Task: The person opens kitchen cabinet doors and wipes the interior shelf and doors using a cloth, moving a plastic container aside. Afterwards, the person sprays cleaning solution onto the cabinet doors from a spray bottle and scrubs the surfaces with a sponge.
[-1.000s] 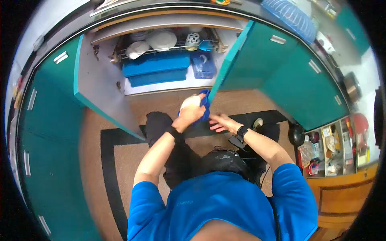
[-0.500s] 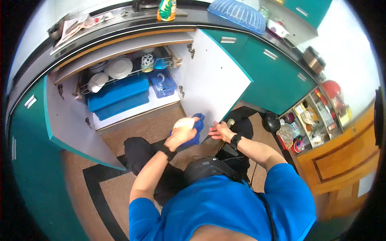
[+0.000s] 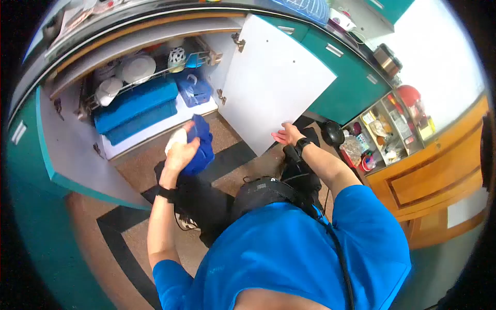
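the left hand is closed on a white thing and a blue cloth, with fingers curled round them. both are up off the floor, in front of the open cupboard. what the white thing is, i cannot tell.

the right hand, at 3 o'clock from the left, is half open, with its fingers a bit bent and nothing in it. it is by the low edge of the right door; i cannot tell if they touch. that door swings out and stands in the way between this hand and the shelves inside. the left door sticks out at 9 o'clock from the left hand.

from the left hand, a big blue box is at 10 to 11 o'clock and a small blue basket at 12. a plate is on the rack above, at 11. a black pan is at 3 o'clock from the right hand. small marks on the bag and shirt are too tiny to read.
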Demonstrator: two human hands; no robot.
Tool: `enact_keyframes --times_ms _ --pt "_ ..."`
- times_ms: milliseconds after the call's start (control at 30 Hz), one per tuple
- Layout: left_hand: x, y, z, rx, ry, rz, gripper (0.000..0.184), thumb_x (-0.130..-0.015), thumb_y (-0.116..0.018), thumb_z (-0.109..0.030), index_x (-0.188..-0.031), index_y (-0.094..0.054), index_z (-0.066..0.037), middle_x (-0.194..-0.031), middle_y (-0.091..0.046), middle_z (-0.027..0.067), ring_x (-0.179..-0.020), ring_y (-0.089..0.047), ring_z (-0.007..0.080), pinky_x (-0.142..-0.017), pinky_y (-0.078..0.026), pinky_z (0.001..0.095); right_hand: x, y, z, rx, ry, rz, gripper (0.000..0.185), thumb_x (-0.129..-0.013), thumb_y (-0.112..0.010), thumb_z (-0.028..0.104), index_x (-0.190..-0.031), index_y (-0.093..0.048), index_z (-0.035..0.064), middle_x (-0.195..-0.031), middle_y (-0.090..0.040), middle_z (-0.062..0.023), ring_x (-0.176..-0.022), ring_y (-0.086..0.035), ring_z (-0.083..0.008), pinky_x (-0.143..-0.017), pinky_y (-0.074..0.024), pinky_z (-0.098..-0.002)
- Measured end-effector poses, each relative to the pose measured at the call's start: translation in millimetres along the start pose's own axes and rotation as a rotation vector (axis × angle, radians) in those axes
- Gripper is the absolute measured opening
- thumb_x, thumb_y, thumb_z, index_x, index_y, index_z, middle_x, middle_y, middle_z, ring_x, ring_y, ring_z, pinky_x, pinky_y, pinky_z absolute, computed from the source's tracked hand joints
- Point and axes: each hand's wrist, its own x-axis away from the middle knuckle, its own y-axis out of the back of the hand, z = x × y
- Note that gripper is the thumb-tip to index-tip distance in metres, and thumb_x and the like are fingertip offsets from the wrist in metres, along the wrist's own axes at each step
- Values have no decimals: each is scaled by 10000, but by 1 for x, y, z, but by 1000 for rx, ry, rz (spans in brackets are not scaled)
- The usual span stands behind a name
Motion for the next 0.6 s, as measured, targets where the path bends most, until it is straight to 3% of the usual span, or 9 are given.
enact_keyframes --times_ms 33,67,167,233,300,367,400,533,600 --pt "4 9 -1 11 47 -29 562 -867 -645 -209 -1394 -569 -30 -1306 -649 259 -1256 -608 385 -1078 -457 407 -3 -3 -2 -44 -44 -2 625 -1022 -510 258 -1537 -218 58 -1551 -351 -253 -1098 -672 -442 -798 -592 -537" --pt "5 14 2 46 58 -64 581 -867 -651 -211 -1409 -552 -30 -1321 -645 252 -1256 -610 379 -1079 -454 400 16 -19 3 -15 -89 -49 561 -1057 -466 280 -1519 -271 30 -1474 -468 -214 -1175 -652 -388 -854 -580 -517" --pt "10 26 19 165 87 -144 617 -867 -664 -215 -1437 -520 -28 -1341 -643 227 -1250 -619 353 -1078 -452 386 32 -43 0 -7 -155 -36 515 -1053 -492 295 -1467 -321 41 -1419 -525 -205 -1154 -652 -375 -873 -560 -525" --pt "4 19 40 232 58 -258 655 -866 -685 -212 -1458 -488 -12 -1372 -629 190 -1239 -619 286 -1060 -454 351 -2 -28 -6 130 -128 83 299 -1030 -545 351 -1160 -569 83 -1331 -612 -134 -1130 -635 -308 -961 -499 -528" --pt "5 40 -2 252 190 -157 662 -867 -692 -203 -1458 -478 2 -1390 -609 191 -1234 -612 267 -1055 -454 332 -32 -9 -11 277 24 119 369 -999 -581 406 -1184 -619 89 -1370 -599 -88 -1208 -596 -282 -1002 -462 -505" --pt "-8 30 9 264 190 -163 660 -872 -700 -196 -1462 -471 -7 -1404 -588 208 -1223 -607 271 -1048 -458 329 29 -24 0 455 188 36 523 -962 -618 459 -1345 -582 105 -1432 -564 -63 -1321 -516 -288 -1055 -410 -490" --pt "-16 27 17 347 189 -161 664 -875 -703 -196 -1467 -467 -9 -1397 -588 213 -1213 -606 272 -1044 -461 335 18 -19 4 524 171 43 672 -916 -646 518 -1460 -520 143 -1491 -516 -74 -1418 -415 -284 -1111 -345 -494" --pt "-23 30 13 509 218 -128 700 -871 -721 -202 -1487 -455 -6 -1368 -596 207 -1196 -603 262 -1023 -478 350 28 -18 8 547 216 84 764 -888 -614 593 -1508 -474 170 -1551 -445 -112 -1471 -326 -311 -1158 -258 -523" --pt "-26 32 26 487 243 -123 719 -861 -731 -206 -1489 -451 4 -1341 -611 170 -1154 -619 240 -982 -503 346 24 -16 8 624 247 70 814 -872 -584 629 -1534 -459 173 -1556 -429 -128 -1456 -328 -337 -1129 -276 -544"
